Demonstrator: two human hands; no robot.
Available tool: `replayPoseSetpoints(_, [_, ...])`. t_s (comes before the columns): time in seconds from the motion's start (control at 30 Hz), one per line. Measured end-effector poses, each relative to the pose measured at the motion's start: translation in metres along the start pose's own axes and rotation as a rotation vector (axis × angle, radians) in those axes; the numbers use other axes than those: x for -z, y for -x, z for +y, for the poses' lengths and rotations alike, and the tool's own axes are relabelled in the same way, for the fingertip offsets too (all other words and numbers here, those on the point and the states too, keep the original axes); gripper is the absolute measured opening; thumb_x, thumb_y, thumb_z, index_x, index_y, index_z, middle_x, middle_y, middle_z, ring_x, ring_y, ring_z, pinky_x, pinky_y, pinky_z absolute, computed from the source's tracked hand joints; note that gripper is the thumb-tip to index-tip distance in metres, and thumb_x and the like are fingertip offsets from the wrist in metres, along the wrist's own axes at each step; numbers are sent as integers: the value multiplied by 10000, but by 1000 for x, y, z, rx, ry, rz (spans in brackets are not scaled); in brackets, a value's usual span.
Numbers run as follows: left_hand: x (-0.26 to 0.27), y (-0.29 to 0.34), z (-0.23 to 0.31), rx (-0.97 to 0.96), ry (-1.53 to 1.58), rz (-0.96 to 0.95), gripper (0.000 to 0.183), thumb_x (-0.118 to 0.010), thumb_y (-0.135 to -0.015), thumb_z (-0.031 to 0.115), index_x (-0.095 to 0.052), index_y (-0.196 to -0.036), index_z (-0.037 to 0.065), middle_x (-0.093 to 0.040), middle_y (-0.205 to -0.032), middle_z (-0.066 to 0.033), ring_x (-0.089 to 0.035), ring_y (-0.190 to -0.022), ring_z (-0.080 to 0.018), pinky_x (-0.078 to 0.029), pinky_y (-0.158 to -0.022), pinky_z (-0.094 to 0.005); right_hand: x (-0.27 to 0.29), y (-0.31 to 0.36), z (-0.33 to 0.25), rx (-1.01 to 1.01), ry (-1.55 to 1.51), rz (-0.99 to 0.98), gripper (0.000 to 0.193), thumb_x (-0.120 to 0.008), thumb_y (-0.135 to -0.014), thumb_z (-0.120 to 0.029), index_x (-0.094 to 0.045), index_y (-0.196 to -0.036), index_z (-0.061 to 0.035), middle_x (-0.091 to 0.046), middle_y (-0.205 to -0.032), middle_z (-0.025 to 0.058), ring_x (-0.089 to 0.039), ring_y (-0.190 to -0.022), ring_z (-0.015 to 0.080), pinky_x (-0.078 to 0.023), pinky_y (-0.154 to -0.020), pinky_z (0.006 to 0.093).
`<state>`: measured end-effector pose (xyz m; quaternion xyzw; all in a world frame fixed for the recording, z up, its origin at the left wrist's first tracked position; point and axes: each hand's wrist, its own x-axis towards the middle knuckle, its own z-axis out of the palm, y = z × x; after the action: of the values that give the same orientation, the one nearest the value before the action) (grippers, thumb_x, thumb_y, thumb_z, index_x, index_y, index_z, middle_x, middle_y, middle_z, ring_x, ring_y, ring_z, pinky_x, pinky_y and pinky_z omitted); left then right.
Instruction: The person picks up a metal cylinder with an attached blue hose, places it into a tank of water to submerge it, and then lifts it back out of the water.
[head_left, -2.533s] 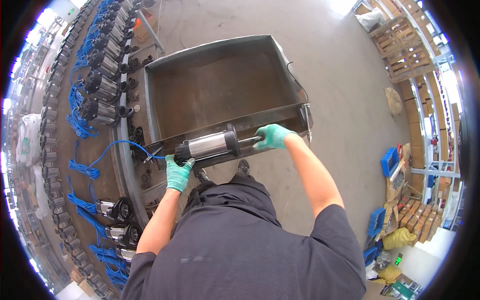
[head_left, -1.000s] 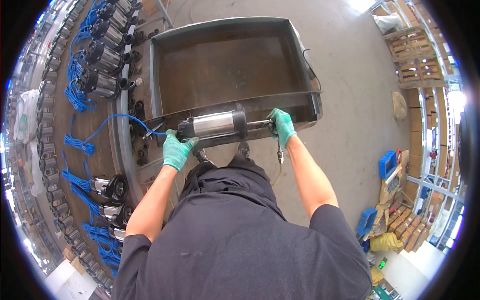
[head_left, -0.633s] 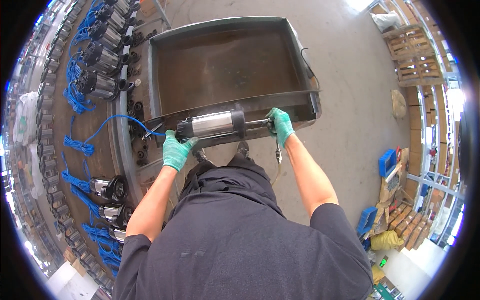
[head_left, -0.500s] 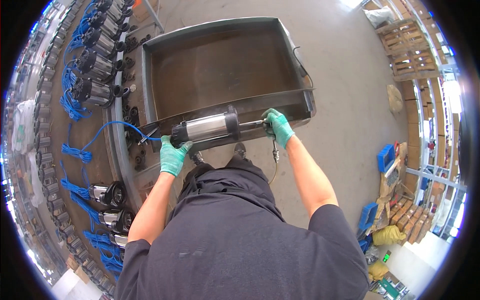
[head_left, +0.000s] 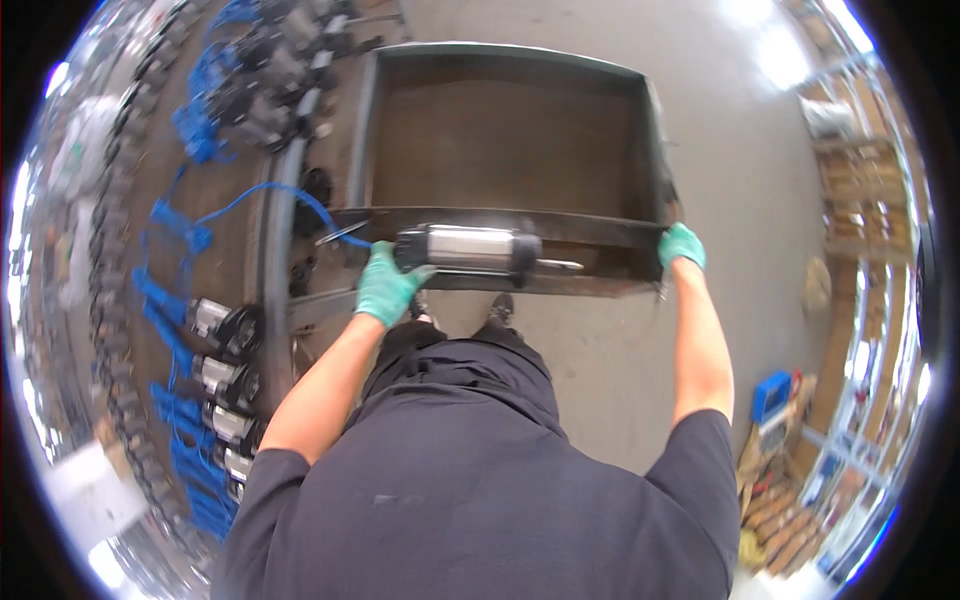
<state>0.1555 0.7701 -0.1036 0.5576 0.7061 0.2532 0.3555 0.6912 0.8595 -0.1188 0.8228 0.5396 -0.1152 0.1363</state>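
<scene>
A submersible pump motor (head_left: 468, 248), a steel cylinder with black ends, lies along the near ledge of a metal tank (head_left: 510, 218). Its bare shaft (head_left: 560, 265) points right, and a blue cable (head_left: 290, 188) leaves its left end. My left hand (head_left: 388, 287), in a green glove, grips that left end, thumb along the near side. Over at the tank's right near corner is my right hand (head_left: 682, 249), also gloved, its fingers closed. What they hold is blurred; a thin dark piece hangs just below them.
Left of the tank runs a bench with a metal rail (head_left: 283, 200). More pump motors (head_left: 228, 375) and blue cable coils (head_left: 185, 420) lie along it. On the right are wooden pallets (head_left: 858, 190), a blue bin (head_left: 771, 397) and shelving.
My right hand has left the shaft end and moved right to the tank's corner. My left hand stays at the motor's cable end. The whole view has shifted and blurred.
</scene>
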Motion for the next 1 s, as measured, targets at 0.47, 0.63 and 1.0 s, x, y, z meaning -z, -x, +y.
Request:
replayPoseSetpoints(0.47, [89, -58, -49, -126, -555, 157, 322, -621, -894, 150, -660, -1187, 21, -675, -1197, -220, -604, -1187, -384, -481, -1018, -465, 47, 108, -127, 462, -665, 353, 303, -627, -997, -247, -648, -1195, -18, -698, -1081, 185, -684, -946, 322, -534, -874, 403])
replayPoseSetpoints(0.63, [140, -110, -54, -275, -784, -56, 352, -565, -843, 33, -672, -1177, 64, -667, -1231, -213, -579, -1247, -377, -468, -1044, -471, 49, 169, -240, 598, -797, 270, 273, -650, -979, -246, -669, -1135, -23, -689, -1056, 184, -667, -985, 343, -530, -875, 409])
replayPoseSetpoints(1.0, [157, -135, -70, -87, -954, -455, 350, -531, -1004, 290, -595, -1267, 67, -694, -1215, -186, -617, -1205, -374, -266, -1192, -575, 37, 175, -260, 627, -350, 461, 152, -655, -914, -196, -693, -1021, -94, -682, -968, 106, -643, -913, 322, -531, -815, 435])
